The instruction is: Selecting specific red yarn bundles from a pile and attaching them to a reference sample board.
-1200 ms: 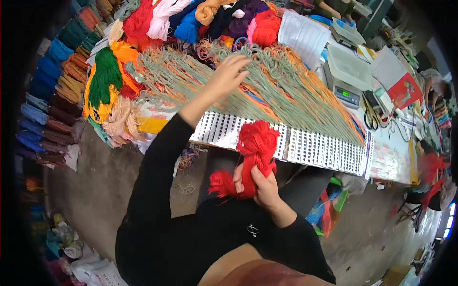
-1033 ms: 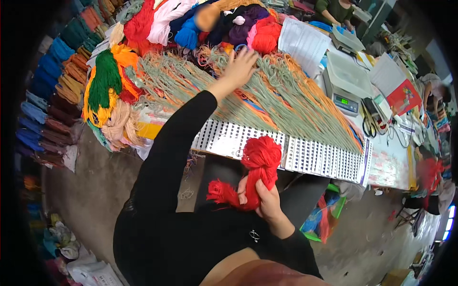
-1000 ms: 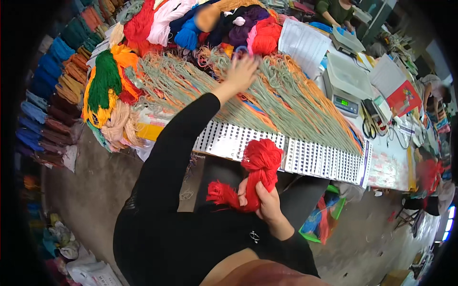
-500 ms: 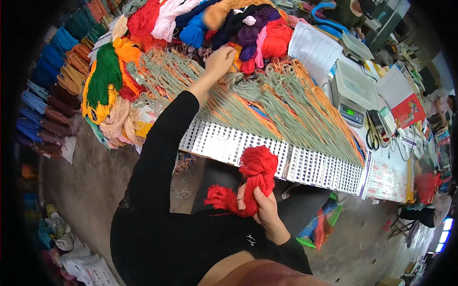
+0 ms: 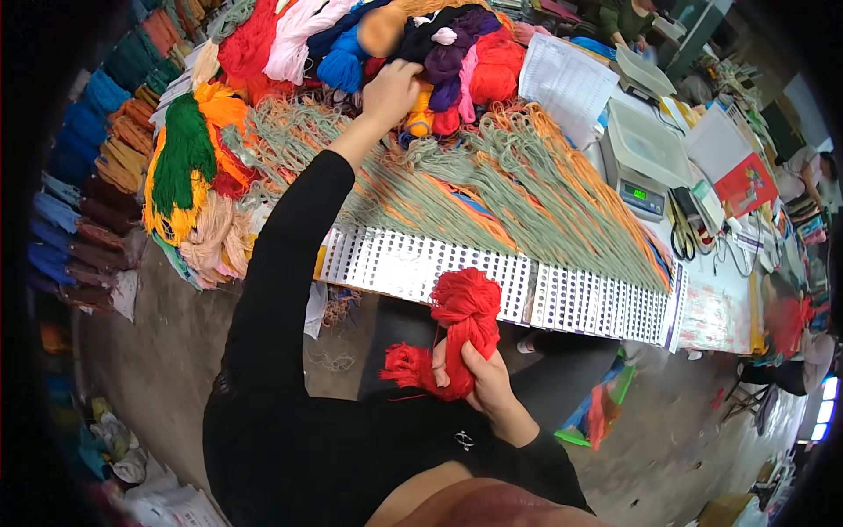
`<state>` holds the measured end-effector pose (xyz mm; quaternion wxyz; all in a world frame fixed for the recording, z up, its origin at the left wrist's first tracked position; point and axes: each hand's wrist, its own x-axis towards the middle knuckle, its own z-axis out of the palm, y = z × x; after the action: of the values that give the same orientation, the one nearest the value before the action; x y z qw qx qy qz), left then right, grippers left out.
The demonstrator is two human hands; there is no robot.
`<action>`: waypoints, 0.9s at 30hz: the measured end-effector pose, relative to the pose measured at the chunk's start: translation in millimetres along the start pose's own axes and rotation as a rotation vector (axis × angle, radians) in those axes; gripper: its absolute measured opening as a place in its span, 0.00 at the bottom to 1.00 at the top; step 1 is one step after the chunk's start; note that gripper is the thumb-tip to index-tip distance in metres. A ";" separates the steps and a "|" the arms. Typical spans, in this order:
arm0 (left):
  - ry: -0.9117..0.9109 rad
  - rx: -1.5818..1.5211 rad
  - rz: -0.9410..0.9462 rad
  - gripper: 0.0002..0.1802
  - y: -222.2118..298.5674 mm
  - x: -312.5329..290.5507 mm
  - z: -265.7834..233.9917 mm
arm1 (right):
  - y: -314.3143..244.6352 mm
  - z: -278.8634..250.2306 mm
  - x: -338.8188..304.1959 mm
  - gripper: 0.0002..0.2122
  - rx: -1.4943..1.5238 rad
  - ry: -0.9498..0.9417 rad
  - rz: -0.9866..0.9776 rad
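Note:
My right hand [image 5: 481,379] is closed round a twisted skein of red yarn [image 5: 465,303], held above my lap near the table's front edge. The skein's loose frayed end [image 5: 406,364] hangs out to the left. My left arm stretches forward over the table. My left hand [image 5: 392,92] is at the yarn pile with its fingers bent down, closed; whatever lies under the fingertips is hidden. Close to it are a blue skein [image 5: 341,70], a black skein [image 5: 421,54] and a small orange-yellow bundle [image 5: 419,114].
Grey-green and orange threads [image 5: 544,202] fan across white hole-punched strips [image 5: 413,263]. To the right stand a scale [image 5: 648,149], scissors [image 5: 681,230] and paper sheets [image 5: 566,83]. Coloured skeins [image 5: 180,145] hang over the left table edge. A person [image 5: 625,22] is at the back.
My left hand has moved farther forward into the yarn pile, uncovering more of the orange-yellow bundle. My right hand still holds the red skein in nearly the same place.

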<state>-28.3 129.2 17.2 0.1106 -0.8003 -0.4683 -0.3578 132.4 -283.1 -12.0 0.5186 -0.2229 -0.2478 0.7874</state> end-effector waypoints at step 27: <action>-0.155 0.084 0.604 0.11 -16.7 30.6 28.5 | -11.7 -24.5 -11.0 0.12 0.121 0.056 -0.046</action>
<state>-19.5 173.4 14.8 0.2087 -0.9228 -0.2308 -0.2270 159.6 -285.4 -22.7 0.5558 -0.2072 -0.1904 0.7822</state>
